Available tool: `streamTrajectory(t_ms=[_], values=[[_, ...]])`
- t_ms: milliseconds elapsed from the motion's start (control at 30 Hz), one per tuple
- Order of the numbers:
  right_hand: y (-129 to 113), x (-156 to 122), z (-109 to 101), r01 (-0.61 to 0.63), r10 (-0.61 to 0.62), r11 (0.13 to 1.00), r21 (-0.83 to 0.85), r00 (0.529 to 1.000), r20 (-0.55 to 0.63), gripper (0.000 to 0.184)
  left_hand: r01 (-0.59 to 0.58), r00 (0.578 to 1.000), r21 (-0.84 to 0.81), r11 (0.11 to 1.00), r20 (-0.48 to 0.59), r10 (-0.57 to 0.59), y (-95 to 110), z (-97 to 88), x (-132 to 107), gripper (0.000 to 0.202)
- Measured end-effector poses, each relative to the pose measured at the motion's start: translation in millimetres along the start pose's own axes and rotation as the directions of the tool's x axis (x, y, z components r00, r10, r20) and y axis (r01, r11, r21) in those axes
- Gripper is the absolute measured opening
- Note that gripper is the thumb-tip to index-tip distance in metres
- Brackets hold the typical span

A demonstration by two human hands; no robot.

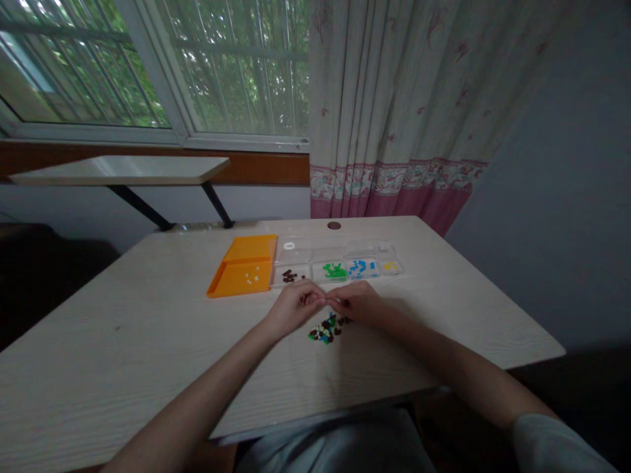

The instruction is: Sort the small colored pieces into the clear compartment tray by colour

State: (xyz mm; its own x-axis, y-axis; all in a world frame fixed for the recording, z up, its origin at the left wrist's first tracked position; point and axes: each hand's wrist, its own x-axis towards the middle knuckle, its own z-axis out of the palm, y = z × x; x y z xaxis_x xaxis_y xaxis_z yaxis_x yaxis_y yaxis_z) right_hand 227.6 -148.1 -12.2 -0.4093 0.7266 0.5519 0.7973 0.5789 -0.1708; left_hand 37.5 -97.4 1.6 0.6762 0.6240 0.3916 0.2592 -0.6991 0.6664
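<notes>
My left hand [296,303] and my right hand [359,302] meet fingertip to fingertip above the table, both pinched closed. What lies between the fingers is too small to make out. Just below them on the tabletop is a mixed pile of tiny building bricks [325,330] in brown, green, blue and pale colours. Beyond my hands sit clear plastic boxes with sorted pieces: brown pieces [288,276], green pieces [335,270], blue pieces [359,268] and yellow pieces [390,266]. An open orange case [231,279] on the left contains a few whitish pieces [253,274].
The pale wooden table [148,341] spreads out on both sides. A raised shelf [123,171] on black legs stands at its back left. Behind are a barred window [236,72] and a flowered curtain [379,105]. A dark round disc [334,225] lies near the back edge.
</notes>
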Motion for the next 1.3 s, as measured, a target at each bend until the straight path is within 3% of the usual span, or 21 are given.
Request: streamTrajectory(t_ms=[333,467,567,667,933,1133,1300], values=[[6.0,-0.2,-1.7,0.001,0.002,1.000,0.025,0.993,-0.114,0.017,0.033,0.999,0.031,0.999,0.019,-0.034,-1.0,-0.9,-0.7,0.020],[8.3,2.4,-9.5,-0.046,0.054,0.998,0.032,0.947,-0.318,0.019,-0.020,0.985,0.034,0.999,0.175,0.014,-1.7,-1.5,-1.5,0.017],[9.4,3.0,-15.3,-0.091,0.088,0.996,0.012,0.917,-0.388,0.022,-0.073,0.949,0.041,0.997,0.309,0.057,-1.8,-1.4,-2.2,0.017],[10.9,2.1,-16.9,-0.119,0.116,0.993,0.014,0.920,-0.374,0.025,-0.119,0.931,0.072,0.990,0.356,0.085,-1.5,-1.3,-2.9,0.019],[16.4,2.4,-14.2,-0.174,0.166,0.985,0.007,0.929,-0.332,0.025,-0.138,0.929,0.120,0.983,0.359,0.087,-1.0,-1.0,-3.0,0.017],[31.3,2.5,-10.7,-0.254,0.248,0.967,-0.003,0.945,-0.214,0.025,-0.120,0.929,0.136,0.983,0.364,0.062,-2.0,-0.7,-2.7,0.017],[45.1,2.2,-3.6,-0.385,0.379,0.923,-0.011,0.912,-0.154,0.026,-0.115,0.933,0.115,0.987,0.353,0.067,-3.6,0.0,-3.5,0.018]])
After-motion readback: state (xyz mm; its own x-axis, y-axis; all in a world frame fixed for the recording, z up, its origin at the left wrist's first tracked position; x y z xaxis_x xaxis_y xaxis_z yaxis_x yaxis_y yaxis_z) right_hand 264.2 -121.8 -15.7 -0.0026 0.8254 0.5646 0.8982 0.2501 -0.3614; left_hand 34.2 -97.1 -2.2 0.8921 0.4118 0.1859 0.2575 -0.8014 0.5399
